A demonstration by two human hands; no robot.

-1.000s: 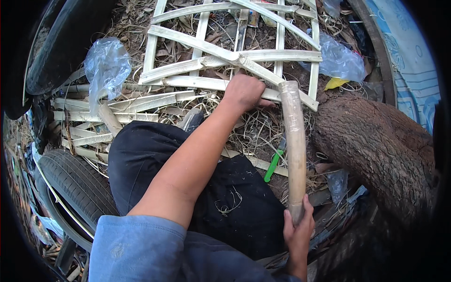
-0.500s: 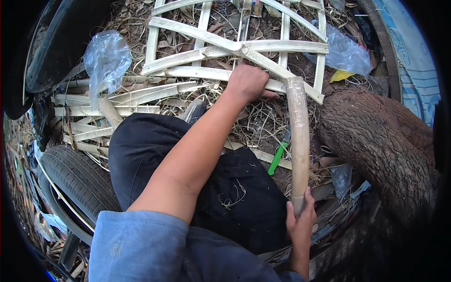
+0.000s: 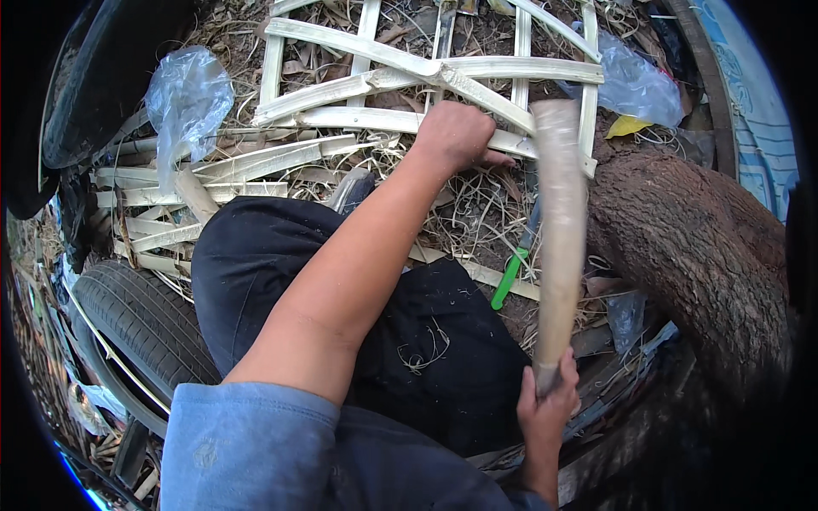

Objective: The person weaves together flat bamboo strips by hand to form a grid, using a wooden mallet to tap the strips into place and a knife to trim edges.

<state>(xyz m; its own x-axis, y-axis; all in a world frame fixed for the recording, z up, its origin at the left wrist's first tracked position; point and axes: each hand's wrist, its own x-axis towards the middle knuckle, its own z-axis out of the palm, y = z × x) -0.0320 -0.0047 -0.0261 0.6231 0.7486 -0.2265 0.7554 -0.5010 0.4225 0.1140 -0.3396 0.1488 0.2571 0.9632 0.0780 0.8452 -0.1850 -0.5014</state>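
A lattice of pale split-bamboo strips [image 3: 358, 83] lies on the ground at the top of the view. My left hand [image 3: 457, 136] is closed round its near crosswise strip; the fingertips are under the strip, with the thumb showing on the right. My right hand [image 3: 550, 399] grips the lower end of a thick bamboo stick [image 3: 560, 247]. The far end of this stick is blurred and overlaps the lattice's near right corner in the view; whether it touches cannot be told. Between the stick and my leg lies a knife with a green handle [image 3: 509, 278].
A tree trunk [image 3: 682, 230] lies along the right side. Loose split strips [image 3: 230, 166] are piled at left, above a tyre [image 3: 141, 319]. Plastic bags [image 3: 189, 98] and a yellow leaf [image 3: 628, 127] lie among shavings and dry leaves.
The stick's far end has swung right and slightly up in the view, and is now blurred. My left hand still holds the strip.
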